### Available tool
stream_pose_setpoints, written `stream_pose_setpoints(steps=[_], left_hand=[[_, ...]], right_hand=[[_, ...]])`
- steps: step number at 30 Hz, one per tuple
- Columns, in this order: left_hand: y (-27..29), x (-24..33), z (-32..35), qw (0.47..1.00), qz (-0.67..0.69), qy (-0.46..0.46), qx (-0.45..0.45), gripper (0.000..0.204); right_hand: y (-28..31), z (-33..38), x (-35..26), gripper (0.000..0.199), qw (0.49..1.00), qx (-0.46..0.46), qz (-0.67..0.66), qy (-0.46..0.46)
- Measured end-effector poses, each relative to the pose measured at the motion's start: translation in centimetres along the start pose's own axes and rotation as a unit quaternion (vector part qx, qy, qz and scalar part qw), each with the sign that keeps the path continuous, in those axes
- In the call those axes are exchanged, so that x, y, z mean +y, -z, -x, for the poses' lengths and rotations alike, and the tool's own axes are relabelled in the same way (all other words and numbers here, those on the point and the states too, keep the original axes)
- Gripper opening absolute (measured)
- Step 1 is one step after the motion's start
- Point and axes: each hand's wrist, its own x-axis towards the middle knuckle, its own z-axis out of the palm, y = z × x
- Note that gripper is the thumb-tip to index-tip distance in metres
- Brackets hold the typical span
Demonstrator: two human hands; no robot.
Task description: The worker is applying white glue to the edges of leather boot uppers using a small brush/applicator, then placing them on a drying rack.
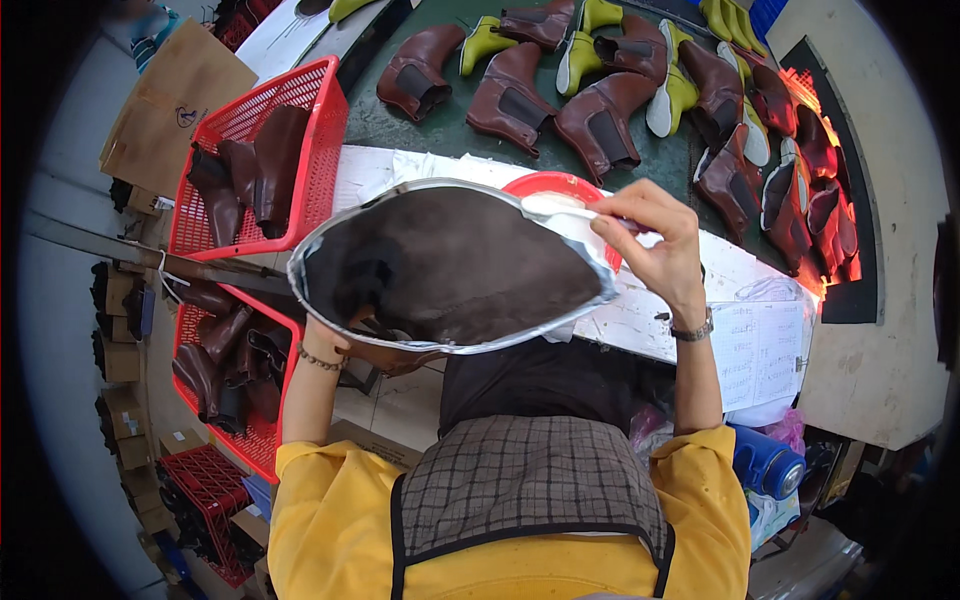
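Close in front of me is a large brown boot [480, 270], its broad dark underside facing up with a whitish rim. My left hand [327, 342] grips it from below at the left; most of the fingers are hidden behind it. A beaded bracelet circles that wrist. Pinched in my right hand [657, 238] is a brush [560, 207] with a white head, which lies at the boot's right upper rim. Behind the brush, a red bowl [545, 183] shows in part, with something whitish inside.
Brown and yellow-green boots [605, 115] cover the dark green bench [450, 135]. More boots stand by a glowing heater [850, 240] at right. Red baskets [325, 130] with boots are at left. A written sheet [755, 345] and a blue flask [770, 465] are at right.
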Motion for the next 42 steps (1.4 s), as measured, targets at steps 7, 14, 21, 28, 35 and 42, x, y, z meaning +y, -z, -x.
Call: stream_pose_setpoints(steps=[7, 14, 21, 28, 35, 42], left_hand=[[-3.8, 1.1, -3.1, 0.985, -0.057, -0.106, -0.125, 0.086], [-7.5, 1.4, -3.2, 0.949, 0.224, -0.014, -0.221, 0.094], [-7.7, 0.7, -1.7, 0.866, 0.384, 0.141, -0.289, 0.098], [-0.7, 4.9, -3.1, 0.868, 0.449, 0.206, -0.054, 0.092], [3.4, 5.4, -19.0, 0.997, -0.029, 0.050, 0.049, 0.060], [5.5, -5.0, -39.8, 0.929, -0.363, -0.037, 0.066, 0.066]], right_hand=[[-0.1, -2.9, -0.2, 0.017, 0.997, -0.052, -0.042, 0.047], [-1.0, -6.3, -1.5, 0.016, 0.974, -0.089, 0.051, 0.202], [-2.9, -6.8, -1.4, 0.018, 0.961, -0.119, 0.041, 0.246], [1.0, 1.4, 6.5, 0.026, 0.968, 0.088, -0.136, -0.192], [-3.5, 9.5, 14.7, 0.022, 0.894, 0.223, -0.177, -0.345], [-5.0, 9.8, 15.1, 0.020, 0.906, 0.276, -0.056, -0.317]])
